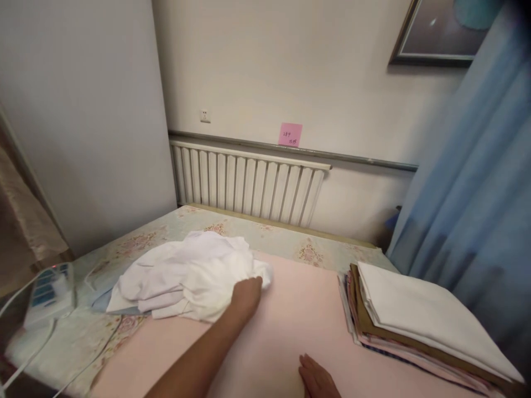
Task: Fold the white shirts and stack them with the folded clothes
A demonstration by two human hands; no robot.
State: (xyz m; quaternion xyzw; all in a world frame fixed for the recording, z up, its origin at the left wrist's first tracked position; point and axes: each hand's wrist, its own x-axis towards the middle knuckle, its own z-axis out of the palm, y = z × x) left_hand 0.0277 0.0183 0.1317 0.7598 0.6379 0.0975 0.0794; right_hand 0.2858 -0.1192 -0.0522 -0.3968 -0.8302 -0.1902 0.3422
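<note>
A crumpled heap of white clothes [166,271] lies on the far left part of a pink sheet [298,298]. My left hand [248,296] reaches forward to the heap's right end, its fingers closed on a white garment [215,282]. The garment's exact kind cannot be made out. Close to the bottom edge, my right hand [318,378] shows only in part, with fingers stretched out over the pink sheet and nothing held. To its right sits a neat stack of folded cloths [440,315], white on top with brown and other colours below.
Under the pink sheet is a flowered bed cover [311,251]. A power strip [50,296] with cables lies at the left edge. A radiator [249,182] stands behind the bed, a blue curtain [468,193] hangs right, and a pale cabinet [91,121] rises left.
</note>
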